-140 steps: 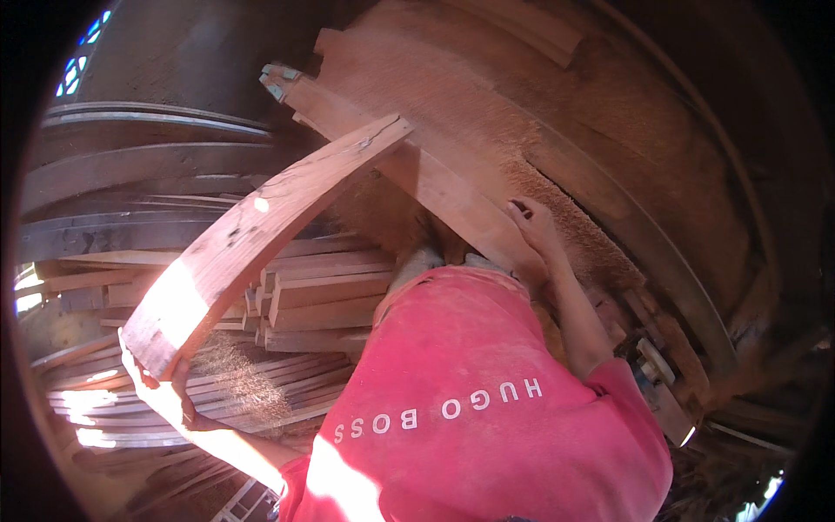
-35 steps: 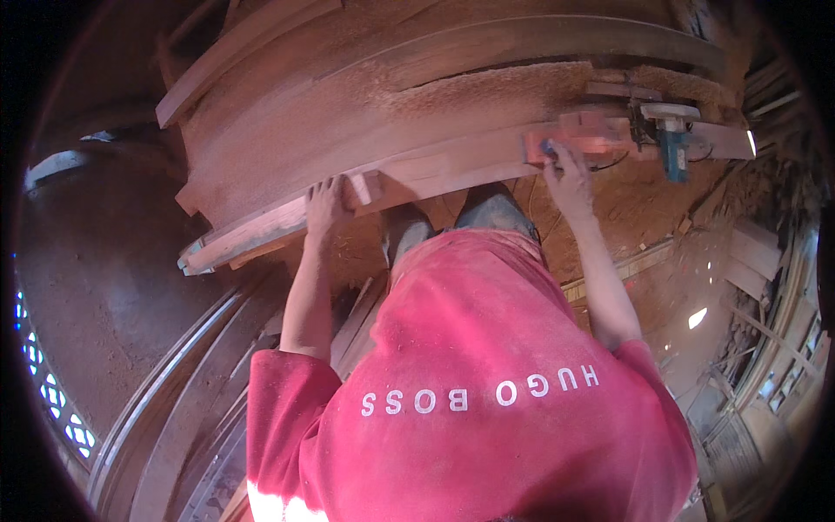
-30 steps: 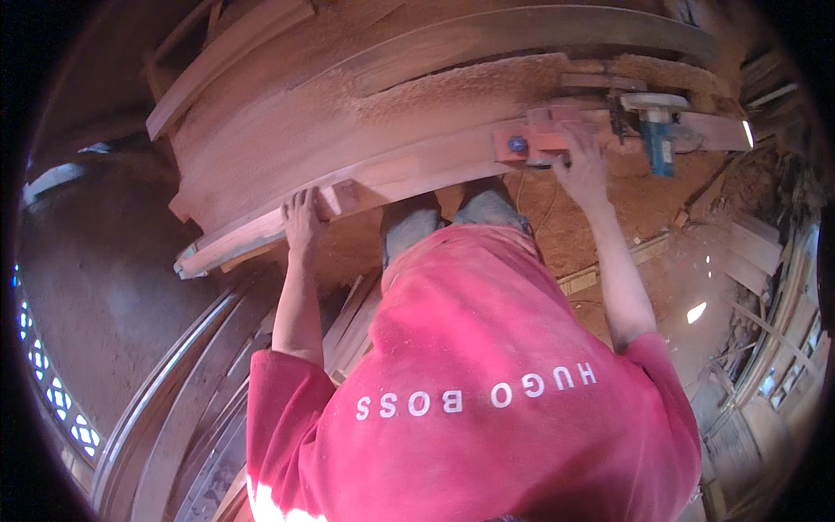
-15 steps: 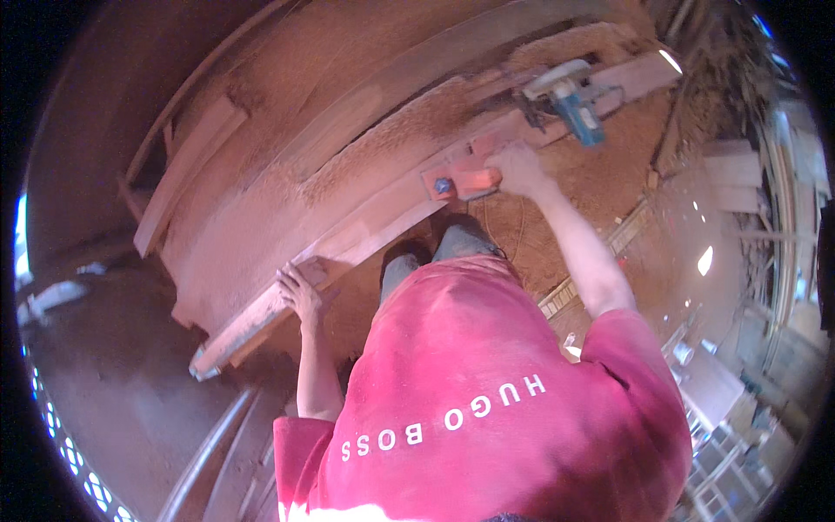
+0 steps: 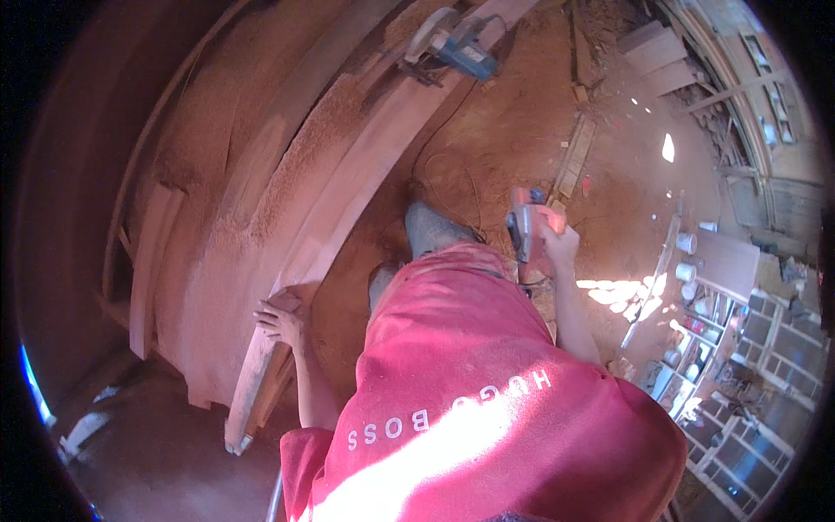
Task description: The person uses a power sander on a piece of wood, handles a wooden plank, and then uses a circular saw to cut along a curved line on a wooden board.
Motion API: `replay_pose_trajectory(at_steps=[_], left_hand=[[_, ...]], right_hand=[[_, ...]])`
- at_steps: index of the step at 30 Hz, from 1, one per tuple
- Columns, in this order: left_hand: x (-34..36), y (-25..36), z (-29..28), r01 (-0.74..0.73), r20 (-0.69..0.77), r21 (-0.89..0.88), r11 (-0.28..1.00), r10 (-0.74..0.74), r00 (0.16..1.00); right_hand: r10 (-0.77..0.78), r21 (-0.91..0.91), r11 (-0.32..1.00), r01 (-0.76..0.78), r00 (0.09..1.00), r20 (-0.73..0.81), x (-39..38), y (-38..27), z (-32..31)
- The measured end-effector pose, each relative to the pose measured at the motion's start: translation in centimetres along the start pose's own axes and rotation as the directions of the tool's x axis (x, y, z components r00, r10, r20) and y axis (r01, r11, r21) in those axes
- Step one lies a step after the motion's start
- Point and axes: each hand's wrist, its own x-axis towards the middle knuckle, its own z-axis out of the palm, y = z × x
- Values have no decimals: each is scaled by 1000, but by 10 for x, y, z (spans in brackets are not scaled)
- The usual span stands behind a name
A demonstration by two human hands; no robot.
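My left hand lies with spread fingers on the lower end of a long pale reddish plank, by a small wooden piece. My right hand grips the handle of an orange power planer, held off the plank at my right, above the dusty floor. A blue circular saw sits at the plank's upper end. The plank rests along the edge of a workbench coated in sawdust.
Loose boards lie on the bench. Cords run across the dirt floor. At the right are stacked boards, white buckets and pale wooden frames. My legs stand beside the bench.
The view has swung round, so the bench now runs steeply up the frame. My right hand has moved the planer off the plank to the right. Earlier, I held a plank upraised in my left hand.
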Motion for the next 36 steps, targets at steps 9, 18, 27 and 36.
replay_pose_trajectory(at_steps=[9, 18, 27, 36], left_hand=[[-13, 25, -29, 51, 69, -68, 996, -46, 997], [-51, 93, -14, 245, 23, -107, 964, -244, 970], [-195, 241, 63, 375, 507, -574, 727, -44, 861], [-236, 363, -13, 540, 595, -612, 579, -113, 796]], right_hand=[[222, 144, 972, -186, 931, -291, 60, 23, -49], [51, 27, 999, -45, 960, -275, 269, 58, 26], [-350, -73, 933, 351, 936, 27, 516, -36, 59], [-436, -288, 636, 716, 641, 632, 727, -242, 88]])
